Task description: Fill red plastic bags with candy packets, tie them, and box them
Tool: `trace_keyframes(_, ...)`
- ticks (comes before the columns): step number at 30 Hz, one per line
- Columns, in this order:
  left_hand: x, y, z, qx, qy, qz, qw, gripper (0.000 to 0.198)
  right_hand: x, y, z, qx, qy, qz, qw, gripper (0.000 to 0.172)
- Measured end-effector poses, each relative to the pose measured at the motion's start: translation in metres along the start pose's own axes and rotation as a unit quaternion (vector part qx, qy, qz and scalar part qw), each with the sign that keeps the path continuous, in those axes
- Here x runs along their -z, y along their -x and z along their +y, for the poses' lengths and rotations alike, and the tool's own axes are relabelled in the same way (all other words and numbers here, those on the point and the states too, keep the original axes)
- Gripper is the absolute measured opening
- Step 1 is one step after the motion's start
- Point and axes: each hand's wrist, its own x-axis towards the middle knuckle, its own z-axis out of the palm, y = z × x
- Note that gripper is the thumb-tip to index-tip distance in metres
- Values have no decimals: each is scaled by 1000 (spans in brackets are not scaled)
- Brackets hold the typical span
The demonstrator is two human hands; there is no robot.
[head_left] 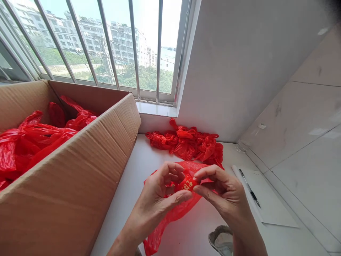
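Both my hands meet over the white counter (138, 167) on a red plastic bag (173, 213). My left hand (160, 192) pinches a bunched, printed part of the bag between thumb and curled fingers. From the other side, my right hand (223, 192) grips the same bunch with thumb and fingertips. The rest of the bag hangs loose below my hands toward the counter's near edge. A pile of knotted red bags (189, 142) lies behind my hands by the wall.
A big open cardboard box (80, 185) full of loose red bags (34, 138) stands at the left. A black pen (249, 187) lies on a sheet of paper (269, 206) at the right. Barred window behind, tiled wall right. A shoe tip (221, 240) shows below.
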Motion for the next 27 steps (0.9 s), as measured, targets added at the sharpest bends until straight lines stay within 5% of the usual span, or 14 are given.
trace_keyframes(4,-3,1,2,-5,-12,9,1000,14,-2,4,-2,33,25,-2,999,8)
trace_keyframes(11,-12,5,15,-164,-203,67,963,9,3,6,-10,65,59,-12,996,3)
trace_keyframes(27,-5,2,15,-187,-231,27,955,16,5,6,-11,145,111,-36,983,24)
